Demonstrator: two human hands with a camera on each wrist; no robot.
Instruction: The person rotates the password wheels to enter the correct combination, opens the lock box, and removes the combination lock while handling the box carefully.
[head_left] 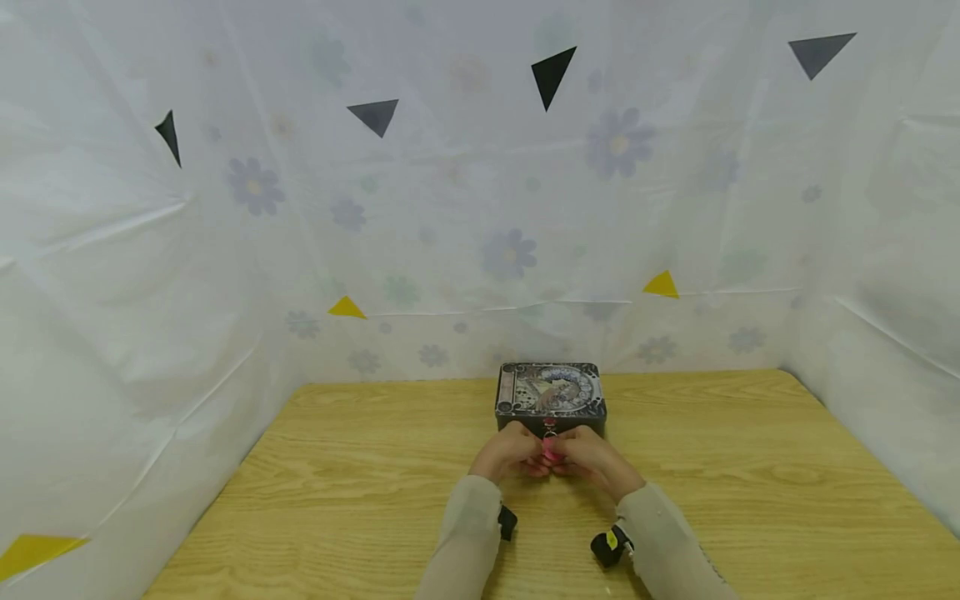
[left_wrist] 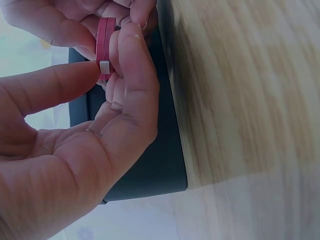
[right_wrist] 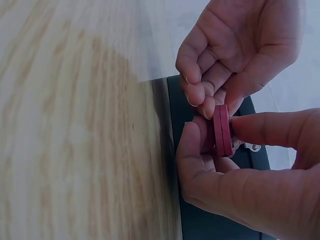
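Both hands meet at the front of a dark tin box with a patterned lid. A small flat pink-red case is between them, with a metal ring at its top, just below a red piece on the tin's front. My left hand pinches the case between thumb and fingers. From the other side, the thumb and fingers of my right hand grip it too. Seen edge-on in the left wrist view, the case has a seam and a silver clasp. Fingers hide its faces.
The tin stands near the back of a wood-grain table. Behind it hangs a white flowered curtain with black, grey and yellow triangles. Dark wrist cameras are strapped under both beige sleeves.
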